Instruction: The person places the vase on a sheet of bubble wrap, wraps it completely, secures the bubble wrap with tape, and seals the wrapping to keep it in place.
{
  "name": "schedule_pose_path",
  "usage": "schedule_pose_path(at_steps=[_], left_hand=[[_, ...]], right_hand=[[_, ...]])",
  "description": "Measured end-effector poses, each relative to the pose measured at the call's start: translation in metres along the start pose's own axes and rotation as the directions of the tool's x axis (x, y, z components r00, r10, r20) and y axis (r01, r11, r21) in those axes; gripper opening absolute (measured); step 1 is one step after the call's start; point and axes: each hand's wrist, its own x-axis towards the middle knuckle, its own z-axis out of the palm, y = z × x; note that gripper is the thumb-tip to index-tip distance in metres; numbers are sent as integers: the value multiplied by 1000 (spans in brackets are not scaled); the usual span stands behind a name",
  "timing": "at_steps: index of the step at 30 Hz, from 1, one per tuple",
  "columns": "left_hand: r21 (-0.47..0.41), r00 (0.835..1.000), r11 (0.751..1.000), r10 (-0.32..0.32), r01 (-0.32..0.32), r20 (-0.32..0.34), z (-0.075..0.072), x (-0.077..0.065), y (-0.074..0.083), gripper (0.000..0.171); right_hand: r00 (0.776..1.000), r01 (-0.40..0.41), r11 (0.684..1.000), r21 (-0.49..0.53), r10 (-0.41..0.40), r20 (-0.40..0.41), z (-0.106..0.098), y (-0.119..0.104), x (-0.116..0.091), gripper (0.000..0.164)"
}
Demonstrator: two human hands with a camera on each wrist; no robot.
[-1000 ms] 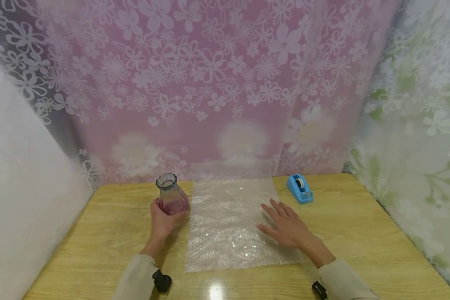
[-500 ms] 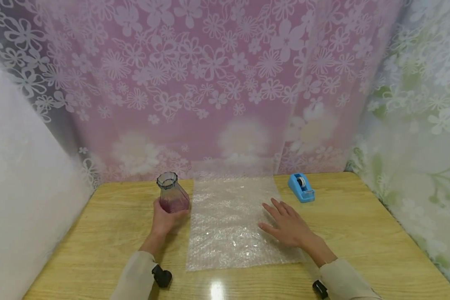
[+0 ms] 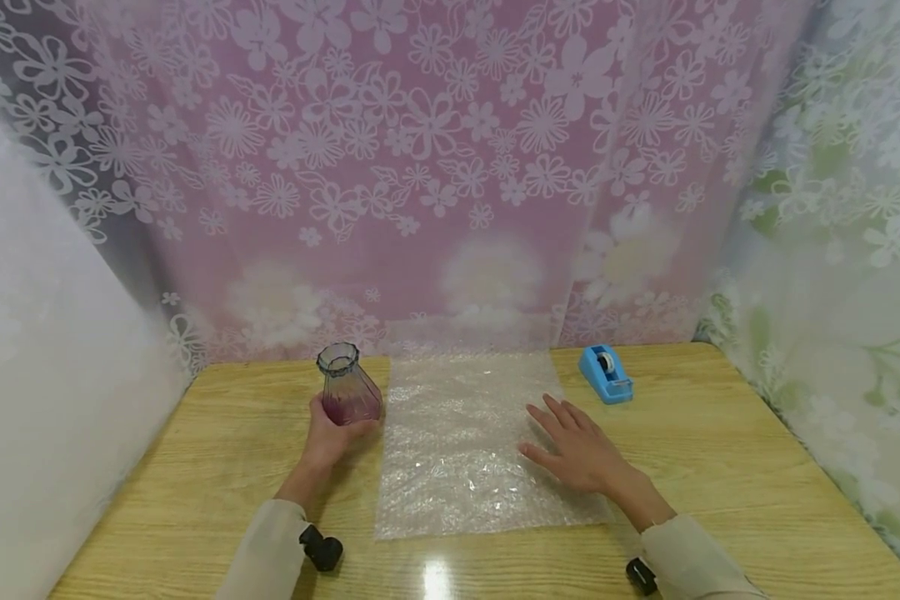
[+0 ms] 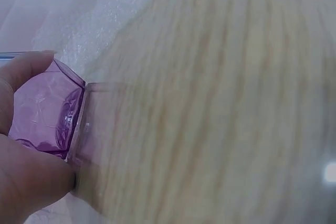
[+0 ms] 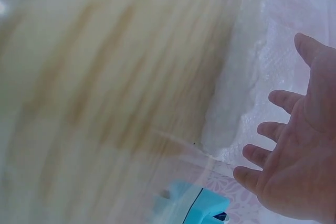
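A glass vase (image 3: pixel 351 392), grey-blue at its scalloped rim and purple at its base, stands at the left edge of a sheet of clear bubble wrap (image 3: pixel 450 475). My left hand (image 3: pixel 328 437) grips its lower body, thumb on the near side; the left wrist view shows the purple base (image 4: pixel 44 111) held between thumb and finger. Over the sheet's right side, my right hand (image 3: pixel 581 454) is spread with straight fingers, holding nothing. Whether its palm touches the wrap I cannot tell. The wrap lies flat on the wooden table (image 3: pixel 217 467), its far end against the backdrop.
Beyond my right hand, a blue tape dispenser (image 3: pixel 606 375) with a roll of tape sits near the table's back edge. A pink flowered curtain (image 3: pixel 420 183) closes off the back, with pale sheets at both sides. Each wrist carries a small black camera (image 3: pixel 322 550).
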Motion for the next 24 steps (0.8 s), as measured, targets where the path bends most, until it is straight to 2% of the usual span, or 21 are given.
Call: schedule_pose_path(at_steps=[6,13,24], left_hand=[[-35,1000,999,-3,3,-3,-1,-3,3,105],[-61,999,998,-9,7,-31,-5,-7,4,105],[-106,999,994,38,-40,-27,-7,-13,17,103]], right_hand=[[999,29,1000,10,-29,-30,-1,3,3,69],[1000,11,1000,10,-11,-20,-6,0,1,68],[1000,-5,1000,2,5,-12,-11,1,-3,69]])
